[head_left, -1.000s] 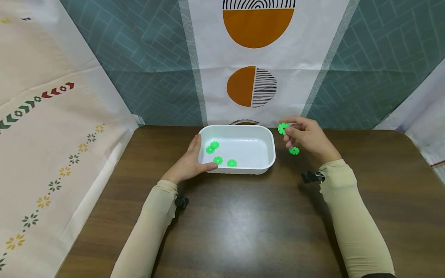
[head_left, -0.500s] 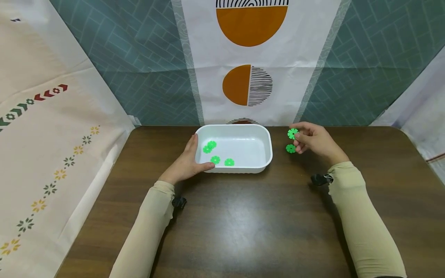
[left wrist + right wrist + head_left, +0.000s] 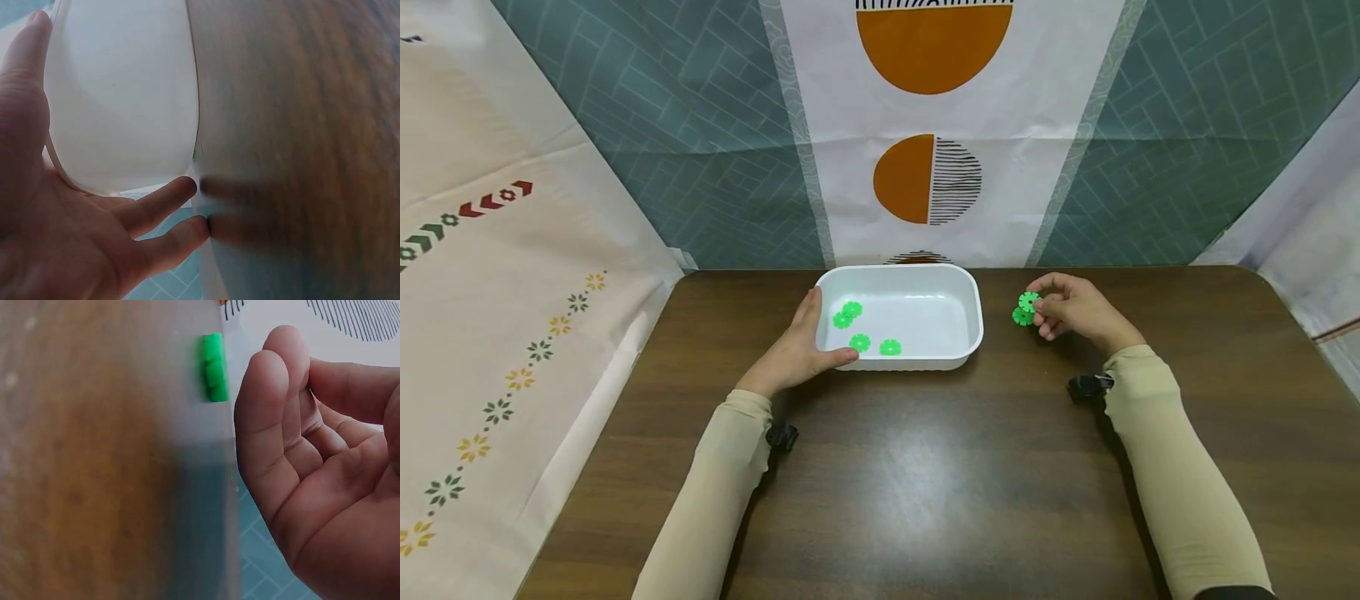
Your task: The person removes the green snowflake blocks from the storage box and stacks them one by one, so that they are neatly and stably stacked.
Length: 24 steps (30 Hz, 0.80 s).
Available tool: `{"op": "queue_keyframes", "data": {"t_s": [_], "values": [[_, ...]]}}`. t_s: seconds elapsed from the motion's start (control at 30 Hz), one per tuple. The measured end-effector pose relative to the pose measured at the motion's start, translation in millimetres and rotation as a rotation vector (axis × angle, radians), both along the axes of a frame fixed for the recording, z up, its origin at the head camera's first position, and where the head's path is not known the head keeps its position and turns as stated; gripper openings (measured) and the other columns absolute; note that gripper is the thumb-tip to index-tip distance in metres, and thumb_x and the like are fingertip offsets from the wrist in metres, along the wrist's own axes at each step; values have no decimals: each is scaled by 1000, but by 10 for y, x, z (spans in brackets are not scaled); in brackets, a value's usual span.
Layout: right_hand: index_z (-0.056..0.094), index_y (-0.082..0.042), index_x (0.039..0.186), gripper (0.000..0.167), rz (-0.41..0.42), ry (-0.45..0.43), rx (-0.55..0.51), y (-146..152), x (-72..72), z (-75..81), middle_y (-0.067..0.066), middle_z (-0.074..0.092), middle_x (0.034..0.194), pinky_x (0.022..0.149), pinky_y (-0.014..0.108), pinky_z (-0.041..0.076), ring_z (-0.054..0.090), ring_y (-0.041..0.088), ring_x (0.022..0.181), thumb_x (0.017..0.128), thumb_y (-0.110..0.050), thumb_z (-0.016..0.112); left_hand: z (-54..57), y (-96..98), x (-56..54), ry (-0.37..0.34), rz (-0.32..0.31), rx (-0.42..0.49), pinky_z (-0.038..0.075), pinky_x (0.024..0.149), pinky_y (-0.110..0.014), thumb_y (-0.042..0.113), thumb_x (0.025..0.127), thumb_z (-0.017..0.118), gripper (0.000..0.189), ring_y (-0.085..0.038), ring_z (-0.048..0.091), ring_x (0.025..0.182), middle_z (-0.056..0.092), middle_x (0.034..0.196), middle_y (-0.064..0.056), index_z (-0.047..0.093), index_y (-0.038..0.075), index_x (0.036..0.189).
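My right hand point(image 3: 1078, 314) pinches a green notched disc point(image 3: 1027, 301), shaped like a flower with a hole in its middle, between thumb and fingers. A second green disc point(image 3: 1022, 317) lies on the table just below it and is partly overlapped in the head view. The right wrist view shows a green disc point(image 3: 214, 367) edge-on beyond the fingertips; the pinched one is hidden there. My left hand point(image 3: 790, 350) rests spread against the left end of a white tray point(image 3: 961, 361), thumb over the front rim. In the left wrist view its fingers point(image 3: 165, 203) extend below the tray's end.
Several green discs point(image 3: 860, 342) lie inside the tray, toward its left half and front. Brown wooden table point(image 3: 917, 475) stretches in front of the tray and to both sides. A patterned cloth backdrop point(image 3: 737, 150) rises along the table's back edge.
The right hand moves a little right, then lowers its pinched disc toward the one on the table until they overlap in view. The left hand stays on the tray.
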State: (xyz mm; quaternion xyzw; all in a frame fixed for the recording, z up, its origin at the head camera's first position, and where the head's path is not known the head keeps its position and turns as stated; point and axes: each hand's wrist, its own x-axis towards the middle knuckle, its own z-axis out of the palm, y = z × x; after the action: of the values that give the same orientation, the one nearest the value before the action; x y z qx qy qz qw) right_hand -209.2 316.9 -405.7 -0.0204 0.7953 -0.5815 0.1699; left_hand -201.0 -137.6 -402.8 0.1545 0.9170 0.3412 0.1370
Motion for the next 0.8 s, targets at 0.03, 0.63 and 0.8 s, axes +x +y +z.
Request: {"op": "queue_keyframes", "data": {"t_s": [0.03,0.63,0.8], "values": [[43,8,136,36,0,-11,2,2,-4,-11,15,65,81,65,38,58,63,21,64,103,-3,51,0,-3,-1,0,-1,1,25,115,-53,59,82,77,129,-36,17,149,-8,168,-13,-12,12,161],[46,6,142,41,-10,-132,11,-8,-35,-110,12,65,82,62,35,58,62,17,60,104,-6,52,19,-11,0,2,-7,-1,25,115,-53,56,83,78,128,-37,18,148,-7,168,-13,-13,11,161],[47,6,142,41,-16,-136,28,-14,-34,-97,11,65,81,61,35,58,62,17,59,104,-7,53,21,-1,-1,-9,-1,3,26,114,-53,56,83,78,128,-36,20,148,-6,168,-12,-13,13,161]]}}
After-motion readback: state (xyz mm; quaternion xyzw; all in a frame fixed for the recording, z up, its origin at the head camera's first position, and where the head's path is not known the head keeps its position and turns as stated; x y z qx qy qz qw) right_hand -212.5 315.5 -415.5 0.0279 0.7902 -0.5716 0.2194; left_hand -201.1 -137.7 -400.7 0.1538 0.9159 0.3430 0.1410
